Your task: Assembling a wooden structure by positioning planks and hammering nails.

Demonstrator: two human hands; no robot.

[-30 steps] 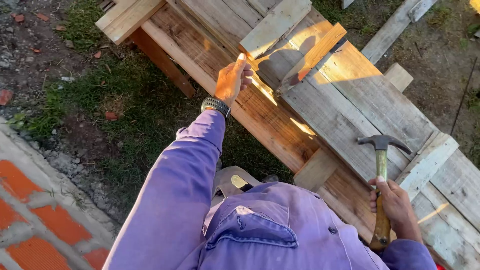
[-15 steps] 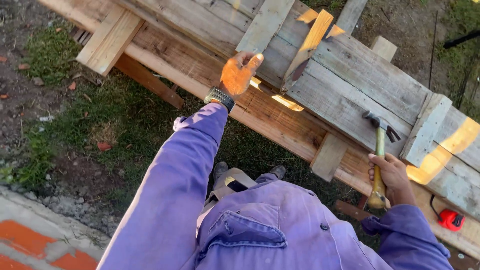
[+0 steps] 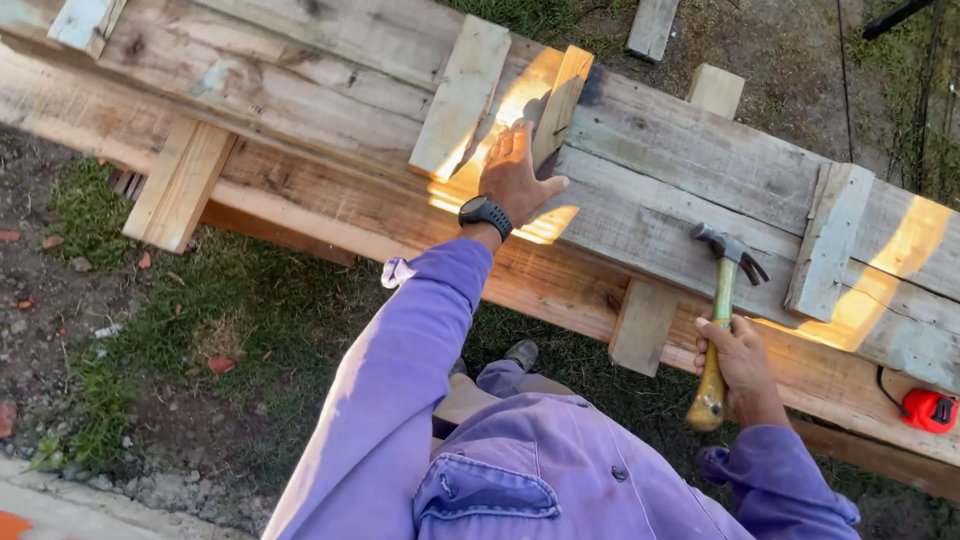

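The left hand [image 3: 515,175] is lying open and flat on the plank structure [image 3: 330,130], touching a short slanted board [image 3: 560,105]. The right hand [image 3: 738,362] is gripping a claw hammer [image 3: 722,310] by its handle, fingers closed around it.

The boards [image 3: 330,110] are weathered grey-brown with pale streaks (warm orange where sunlight falls). The sleeves [image 3: 400,380] are lilac-purple, the wristwatch [image 3: 485,214] black. The hammer [image 3: 722,310] has a yellow-green handle and dark steel head. A red tape measure [image 3: 928,410] lies at the edge; the grass [image 3: 250,320] is green.
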